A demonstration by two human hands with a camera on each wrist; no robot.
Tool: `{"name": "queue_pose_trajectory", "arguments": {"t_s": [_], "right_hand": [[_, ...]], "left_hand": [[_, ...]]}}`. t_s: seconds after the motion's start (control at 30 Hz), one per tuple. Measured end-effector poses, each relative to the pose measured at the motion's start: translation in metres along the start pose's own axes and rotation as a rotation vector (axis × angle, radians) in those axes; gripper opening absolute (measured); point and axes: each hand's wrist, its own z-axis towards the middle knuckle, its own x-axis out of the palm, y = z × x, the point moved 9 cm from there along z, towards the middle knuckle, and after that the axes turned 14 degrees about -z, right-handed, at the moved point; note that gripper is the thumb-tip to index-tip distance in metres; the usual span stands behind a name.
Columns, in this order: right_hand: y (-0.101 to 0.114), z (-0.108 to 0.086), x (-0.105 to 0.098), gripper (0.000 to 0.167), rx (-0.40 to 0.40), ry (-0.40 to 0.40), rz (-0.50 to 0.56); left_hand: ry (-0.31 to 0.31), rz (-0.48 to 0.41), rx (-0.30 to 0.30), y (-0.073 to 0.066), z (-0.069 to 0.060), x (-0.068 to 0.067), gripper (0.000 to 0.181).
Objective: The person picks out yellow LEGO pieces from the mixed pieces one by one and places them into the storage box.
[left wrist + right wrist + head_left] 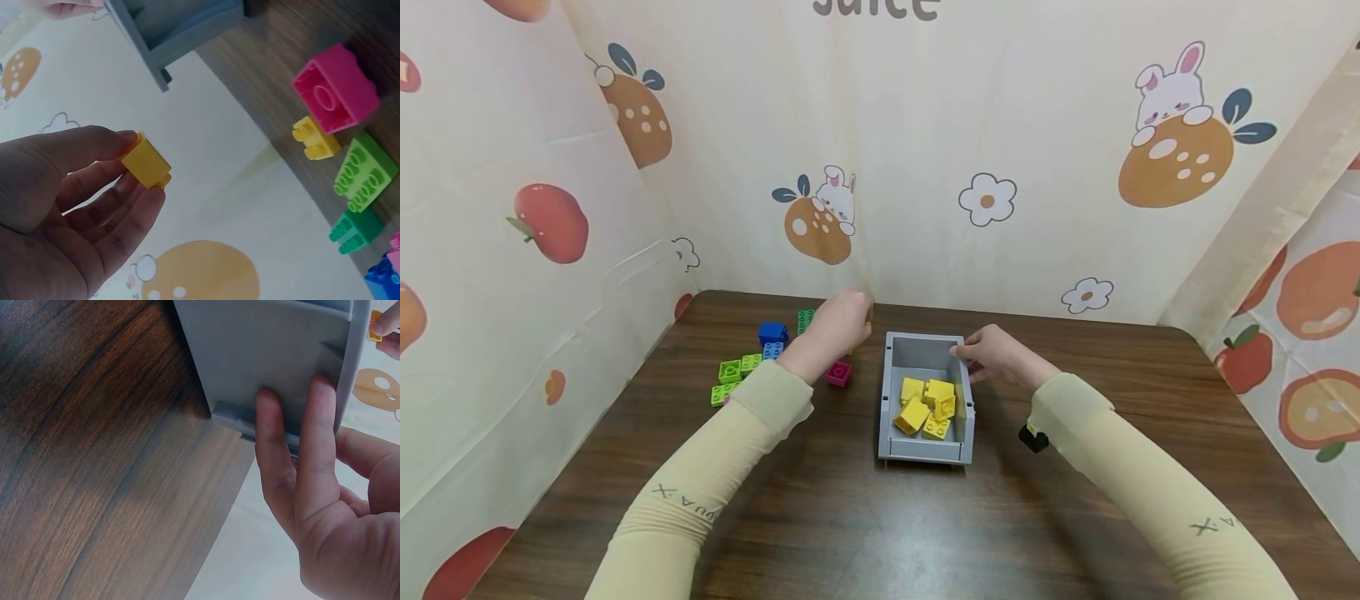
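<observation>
A small yellow brick is pinched between the thumb and fingers of my left hand, held up in the air. In the head view my left hand is left of the grey box, near its back end. My right hand grips the box's right wall near the back corner; in the right wrist view two fingers of the right hand press on the outer side of the grey box. Several yellow bricks lie inside the box.
Left of the box lie a magenta brick, a dark blue brick, a lime brick and a green brick. A black object sits under the right forearm. A patterned curtain stands behind the table.
</observation>
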Motion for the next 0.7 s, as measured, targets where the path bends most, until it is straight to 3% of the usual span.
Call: {"name": "queue_pose_trajectory", "arguments": {"t_s": [0.7], "right_hand": [[-0.001, 0.002, 0.000, 0.035, -0.014, 0.001, 0.003]], "left_hand": [[0.018, 0.051, 0.156, -0.039, -0.009, -0.005, 0.012]]}}
